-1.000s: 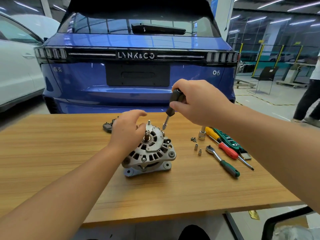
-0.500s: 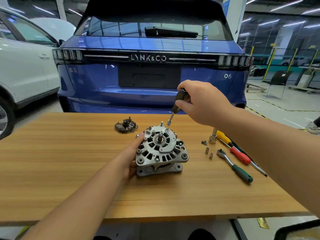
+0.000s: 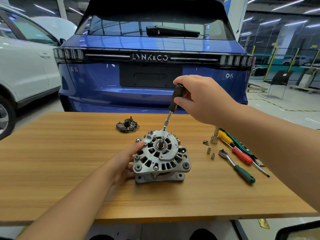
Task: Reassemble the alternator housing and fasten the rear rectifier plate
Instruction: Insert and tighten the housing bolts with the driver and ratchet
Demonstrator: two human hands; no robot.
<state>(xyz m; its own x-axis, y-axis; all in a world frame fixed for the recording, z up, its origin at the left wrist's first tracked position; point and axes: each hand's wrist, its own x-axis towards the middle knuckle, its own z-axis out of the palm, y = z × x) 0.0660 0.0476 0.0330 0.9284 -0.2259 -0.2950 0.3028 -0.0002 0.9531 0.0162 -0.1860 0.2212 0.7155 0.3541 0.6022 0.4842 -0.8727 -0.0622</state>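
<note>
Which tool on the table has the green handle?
The ratchet wrench, lying nearest the table's front edge. The two screwdrivers beside it have a red handle and a yellow handle.

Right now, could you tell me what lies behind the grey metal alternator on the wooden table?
Behind the grey metal alternator lies a dark rectifier plate, apart from it. Its underside is hidden.

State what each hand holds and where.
Right hand grips the black-handled screwdriver by its handle; left hand holds the grey metal alternator at its left side.
</note>
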